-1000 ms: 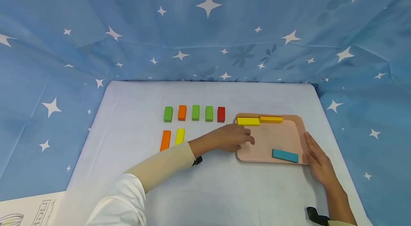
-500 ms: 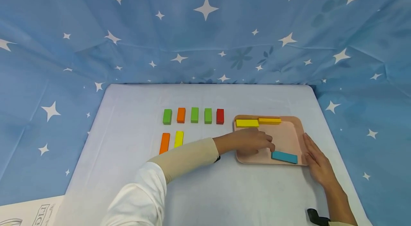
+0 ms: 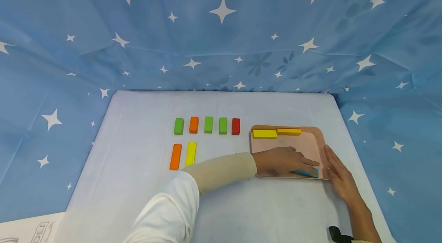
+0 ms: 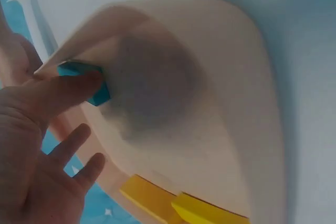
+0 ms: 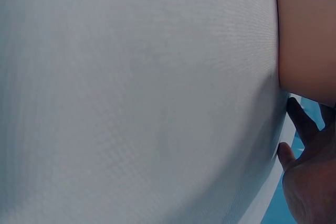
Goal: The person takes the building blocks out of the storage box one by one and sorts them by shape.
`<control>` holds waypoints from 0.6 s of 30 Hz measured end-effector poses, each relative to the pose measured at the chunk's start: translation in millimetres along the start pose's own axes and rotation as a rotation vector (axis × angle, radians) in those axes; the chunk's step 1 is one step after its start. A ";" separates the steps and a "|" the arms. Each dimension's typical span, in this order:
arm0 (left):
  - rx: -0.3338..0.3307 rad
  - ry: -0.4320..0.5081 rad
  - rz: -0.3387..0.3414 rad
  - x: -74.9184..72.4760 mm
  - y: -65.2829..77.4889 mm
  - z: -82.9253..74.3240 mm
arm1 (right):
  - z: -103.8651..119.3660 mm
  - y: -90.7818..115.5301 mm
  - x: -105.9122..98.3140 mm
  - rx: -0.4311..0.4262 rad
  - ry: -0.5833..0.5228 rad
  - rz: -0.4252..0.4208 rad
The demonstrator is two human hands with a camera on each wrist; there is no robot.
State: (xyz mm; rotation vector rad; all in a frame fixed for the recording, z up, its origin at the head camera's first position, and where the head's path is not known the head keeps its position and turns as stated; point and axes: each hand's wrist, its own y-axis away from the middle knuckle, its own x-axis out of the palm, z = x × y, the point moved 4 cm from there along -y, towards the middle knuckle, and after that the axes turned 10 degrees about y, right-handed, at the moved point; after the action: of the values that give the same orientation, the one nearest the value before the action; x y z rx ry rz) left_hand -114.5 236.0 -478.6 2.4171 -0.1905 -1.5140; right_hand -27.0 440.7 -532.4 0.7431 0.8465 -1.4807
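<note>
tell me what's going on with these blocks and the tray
A person's left hand is in the pink tray, touching the blue block; whether it grips it is unclear. The right hand rests against the tray's right side. Two yellow blocks lie along the tray's far edge, and seven more blocks show in two rows on the white table.

Fingers (image 4: 73, 88) against blue block (image 4: 101, 96)

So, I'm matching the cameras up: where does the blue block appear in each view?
Head: lower right, the blue block is in the pink tray, partly under the left hand.
Left wrist: block upper left, partly covered by that hand.
Right wrist: not in it.
Shared landmark: the tray, upper right in the right wrist view.
</note>
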 end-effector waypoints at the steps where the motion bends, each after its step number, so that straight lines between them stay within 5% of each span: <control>1: -0.014 -0.018 0.022 0.7 -4.8 -1.4 | -0.1 -0.1 -0.3 -0.001 0.001 0.000; 9: -0.100 -0.034 0.101 4.2 -25.6 -7.5 | -1.4 -0.1 0.1 0.005 0.009 0.001; 18: -0.135 -0.175 0.190 11.4 -31.8 -6.3 | -0.2 0.1 1.4 -0.029 0.046 -0.035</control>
State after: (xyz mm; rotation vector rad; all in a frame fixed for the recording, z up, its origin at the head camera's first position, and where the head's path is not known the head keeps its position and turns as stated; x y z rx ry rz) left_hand -104.9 264.4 -495.5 2.0988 -0.3324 -1.5955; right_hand -27.0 440.1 -533.7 0.7465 0.9182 -1.4844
